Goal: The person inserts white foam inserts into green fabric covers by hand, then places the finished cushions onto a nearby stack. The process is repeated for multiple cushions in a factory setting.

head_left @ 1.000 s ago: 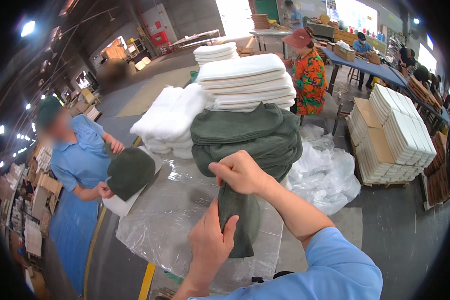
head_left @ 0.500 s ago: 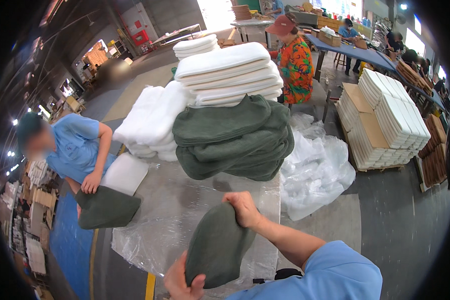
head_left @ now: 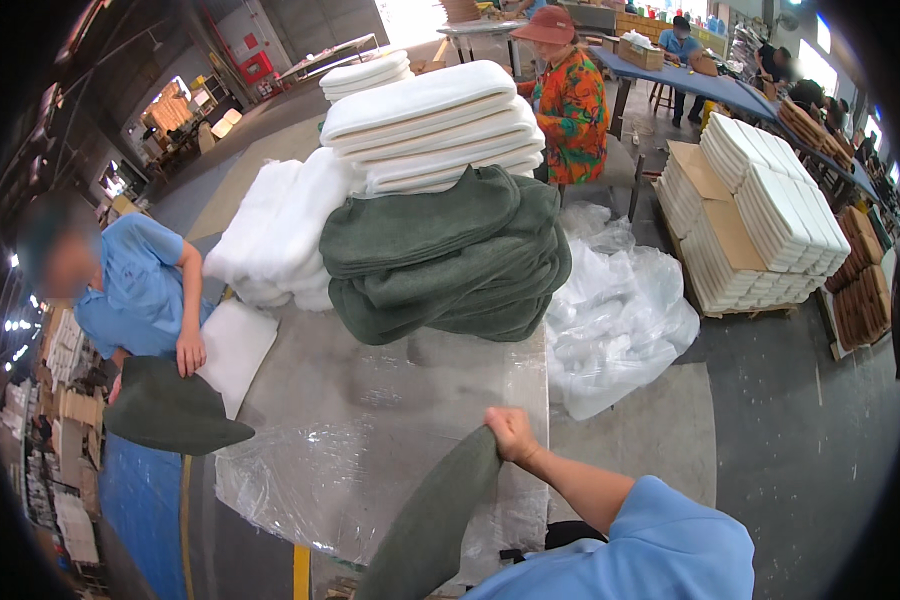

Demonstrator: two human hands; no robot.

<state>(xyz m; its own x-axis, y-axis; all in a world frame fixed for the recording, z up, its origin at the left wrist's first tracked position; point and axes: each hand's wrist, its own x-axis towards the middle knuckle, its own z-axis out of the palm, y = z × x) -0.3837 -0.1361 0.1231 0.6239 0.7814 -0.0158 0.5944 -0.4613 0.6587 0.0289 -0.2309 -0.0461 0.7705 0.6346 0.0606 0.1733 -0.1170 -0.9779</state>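
Green felt cover [head_left: 432, 520] hangs from the right hand [head_left: 510, 436] — fingers clamped on its top corner, left hand unseen — and could snag the loose plastic sheet [head_left: 370, 450].

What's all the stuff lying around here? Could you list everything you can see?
Folded dark green fabric covers: one heap, green, on the table's far end.
Flat white foam pads: one stack, white, on top of the green heap.
Soft white padding pile: one, white, left of the heap.
Clear plastic sheet: one, transparent, spread over the table.
Crumpled clear plastic bags: one mound, on the floor to the right.
Pallet of white pads: one, white on cardboard, far right.
Co-worker in blue shirt: one, left, a hand on a green cover.
Person in orange patterned shirt: one, behind the stacks.
Right hand: gripping a long green fabric cover.
Left hand: out of view.
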